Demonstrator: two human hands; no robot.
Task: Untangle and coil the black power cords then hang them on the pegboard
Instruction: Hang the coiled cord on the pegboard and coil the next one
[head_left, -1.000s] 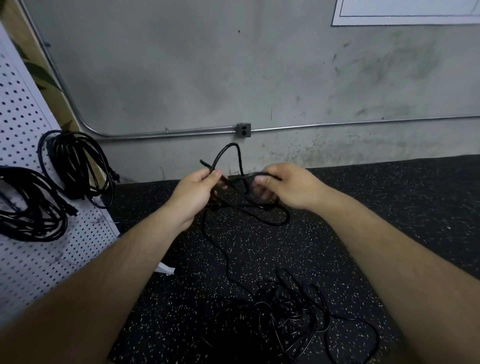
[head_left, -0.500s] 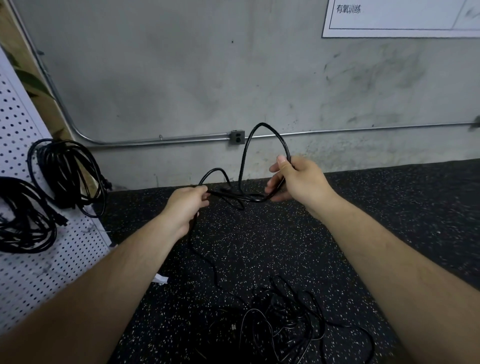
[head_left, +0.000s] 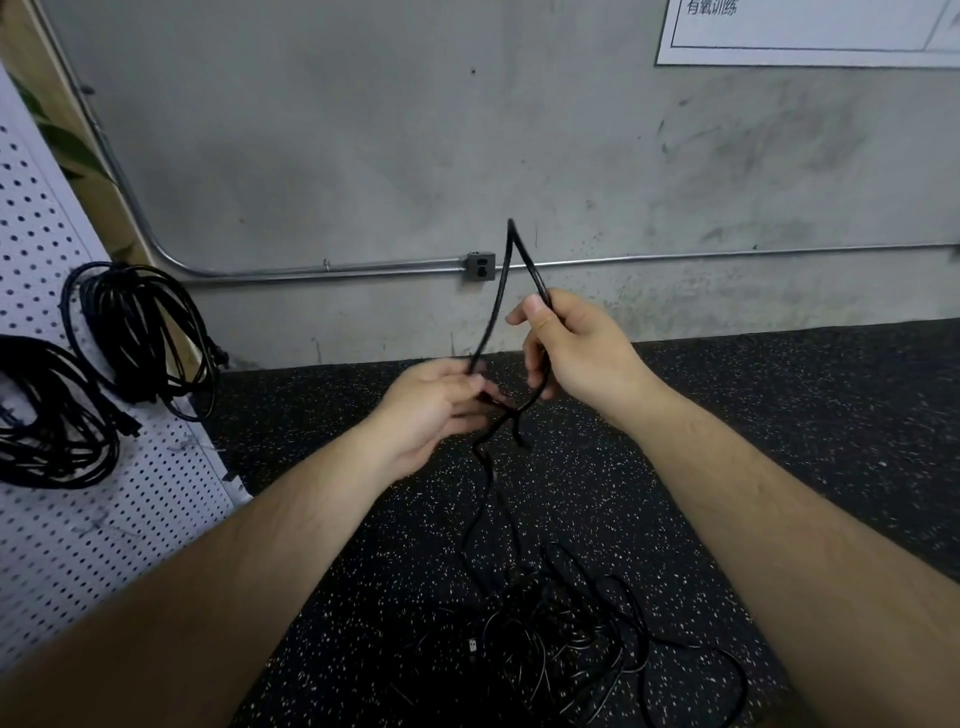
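Observation:
Both hands hold one black power cord (head_left: 498, 301) in front of me. My left hand (head_left: 431, 410) pinches it low, and my right hand (head_left: 576, 348) grips it higher and to the right. Between them the cord stands up in a narrow, pointed loop. From my left hand the cord drops to a tangled pile of black cords (head_left: 561, 639) on the floor. A white pegboard (head_left: 104, 519) leans at the left with two coiled black cords (head_left: 140, 332) hanging on it.
The floor is black speckled rubber matting (head_left: 779, 426). A grey concrete wall stands behind, with a metal conduit and an outlet box (head_left: 479, 266). A white poster (head_left: 810, 31) hangs at the upper right. Green leaves show behind the pegboard's top.
My right hand has risen and pulled the loop taller and narrower. My left hand moved right, closer to the right hand. The camera has tilted up slightly.

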